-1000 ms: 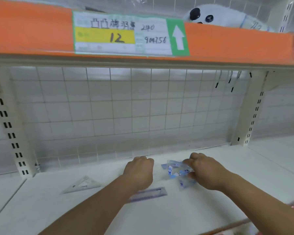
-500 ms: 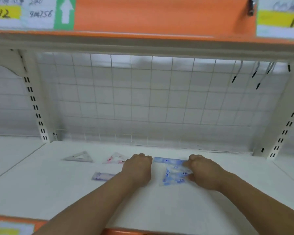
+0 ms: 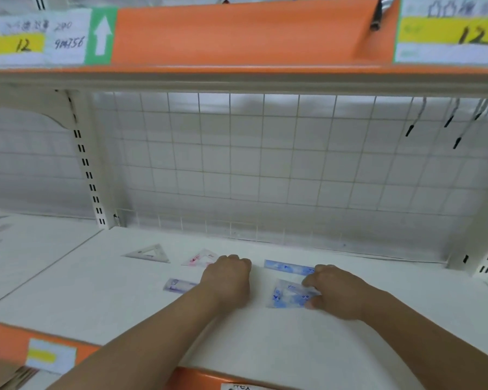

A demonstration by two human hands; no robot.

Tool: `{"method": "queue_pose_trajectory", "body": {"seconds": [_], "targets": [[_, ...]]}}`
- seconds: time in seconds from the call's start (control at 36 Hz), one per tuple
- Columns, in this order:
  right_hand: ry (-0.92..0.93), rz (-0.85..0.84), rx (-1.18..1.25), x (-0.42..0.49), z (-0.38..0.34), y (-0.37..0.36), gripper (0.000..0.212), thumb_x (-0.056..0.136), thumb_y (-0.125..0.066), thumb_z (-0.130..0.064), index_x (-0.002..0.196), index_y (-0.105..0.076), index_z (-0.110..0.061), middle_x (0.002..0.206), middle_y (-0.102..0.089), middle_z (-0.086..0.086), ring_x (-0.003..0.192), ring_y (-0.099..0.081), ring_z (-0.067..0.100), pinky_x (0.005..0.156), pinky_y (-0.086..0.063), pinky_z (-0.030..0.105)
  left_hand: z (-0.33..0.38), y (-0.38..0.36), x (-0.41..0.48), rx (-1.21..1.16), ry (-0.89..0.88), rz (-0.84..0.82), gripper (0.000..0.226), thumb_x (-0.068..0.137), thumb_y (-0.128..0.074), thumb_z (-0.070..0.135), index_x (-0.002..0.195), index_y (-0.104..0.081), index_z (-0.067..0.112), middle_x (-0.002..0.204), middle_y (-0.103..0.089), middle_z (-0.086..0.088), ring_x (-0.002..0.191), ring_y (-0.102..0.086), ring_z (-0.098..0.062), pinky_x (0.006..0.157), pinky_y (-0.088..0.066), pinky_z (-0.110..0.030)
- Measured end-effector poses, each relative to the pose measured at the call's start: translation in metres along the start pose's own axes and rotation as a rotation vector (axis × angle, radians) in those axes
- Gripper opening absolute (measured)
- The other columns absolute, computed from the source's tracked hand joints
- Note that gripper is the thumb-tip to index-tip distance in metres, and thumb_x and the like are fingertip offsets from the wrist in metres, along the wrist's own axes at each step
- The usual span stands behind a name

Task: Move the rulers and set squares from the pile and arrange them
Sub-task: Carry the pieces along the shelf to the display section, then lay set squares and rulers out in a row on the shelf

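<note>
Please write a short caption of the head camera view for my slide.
Two hands, left and right, arrange set squares and rulers on a white shelf.

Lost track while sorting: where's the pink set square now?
In the head view, the pink set square lies flat on the shelf, between the clear set square and the left hand.

Since a second ago, the view swings right along the white shelf (image 3: 265, 333), so the pink set square (image 3: 200, 258) comes into sight beside the clear set square (image 3: 148, 252). The blue pieces, bunched together earlier under the right hand (image 3: 338, 294), now lie apart: the blue ruler (image 3: 286, 267) sits toward the back, and the blue set square (image 3: 289, 297) lies nearer, under the fingertips. The purple ruler (image 3: 178, 285) now pokes out to the left of the left hand (image 3: 228, 280), not to the right as before.
</note>
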State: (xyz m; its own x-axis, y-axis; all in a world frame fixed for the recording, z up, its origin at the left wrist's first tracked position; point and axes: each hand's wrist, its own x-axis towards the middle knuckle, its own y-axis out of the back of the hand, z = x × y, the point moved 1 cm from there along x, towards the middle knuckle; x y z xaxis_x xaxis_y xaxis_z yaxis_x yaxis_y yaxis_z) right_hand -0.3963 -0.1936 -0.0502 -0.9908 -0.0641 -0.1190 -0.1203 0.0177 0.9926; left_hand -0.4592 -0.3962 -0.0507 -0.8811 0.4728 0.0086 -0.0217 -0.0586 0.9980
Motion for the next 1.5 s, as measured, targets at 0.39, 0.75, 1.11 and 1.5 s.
{"method": "queue_pose_trajectory", "body": {"seconds": [0.39, 0.75, 1.11, 1.5], "targets": [[-0.033, -0.006, -0.002, -0.002, 0.000, -0.004, 0.028, 0.092, -0.053, -0.036, 0.114, -0.059, -0.020, 0.107, -0.046, -0.001, 0.103, -0.047, 0.017, 0.082, -0.037, 0.030, -0.003, 0.003, -0.004, -0.013, -0.015, 0.013, 0.036, 0.092, -0.049, 0.015, 0.128, -0.051, 0.013, 0.126, -0.050, -0.008, 0.118, -0.047, -0.024, 0.091, -0.044, -0.033], [-0.069, 0.008, -0.037, -0.002, -0.001, -0.008, 0.030, 0.095, -0.049, -0.034, 0.119, -0.057, -0.019, 0.118, -0.049, 0.003, 0.108, -0.048, 0.019, 0.090, -0.040, 0.031, -0.008, 0.003, -0.006, 0.002, -0.022, 0.001, 0.038, 0.091, -0.052, 0.019, 0.129, -0.051, 0.013, 0.128, -0.050, -0.008, 0.119, -0.048, -0.025, 0.091, -0.045, -0.033], [-0.093, -0.021, -0.068, -0.005, -0.004, -0.007, 0.029, 0.095, -0.047, -0.032, 0.117, -0.057, -0.016, 0.116, -0.048, 0.004, 0.106, -0.050, 0.020, 0.090, -0.042, 0.031, -0.009, 0.006, -0.010, -0.008, -0.027, -0.001, 0.037, 0.092, -0.050, 0.019, 0.128, -0.051, 0.013, 0.128, -0.050, -0.009, 0.119, -0.047, -0.025, 0.091, -0.044, -0.034], [-0.082, 0.092, -0.016, -0.010, -0.027, 0.008, 0.030, 0.096, -0.045, -0.027, 0.123, -0.053, -0.018, 0.111, -0.044, 0.002, 0.110, -0.043, 0.019, 0.076, -0.035, 0.028, -0.013, 0.011, -0.019, -0.010, -0.005, -0.010, 0.036, 0.093, -0.051, 0.022, 0.128, -0.051, 0.012, 0.129, -0.050, -0.009, 0.121, -0.046, -0.025, 0.092, -0.044, -0.035]]}}
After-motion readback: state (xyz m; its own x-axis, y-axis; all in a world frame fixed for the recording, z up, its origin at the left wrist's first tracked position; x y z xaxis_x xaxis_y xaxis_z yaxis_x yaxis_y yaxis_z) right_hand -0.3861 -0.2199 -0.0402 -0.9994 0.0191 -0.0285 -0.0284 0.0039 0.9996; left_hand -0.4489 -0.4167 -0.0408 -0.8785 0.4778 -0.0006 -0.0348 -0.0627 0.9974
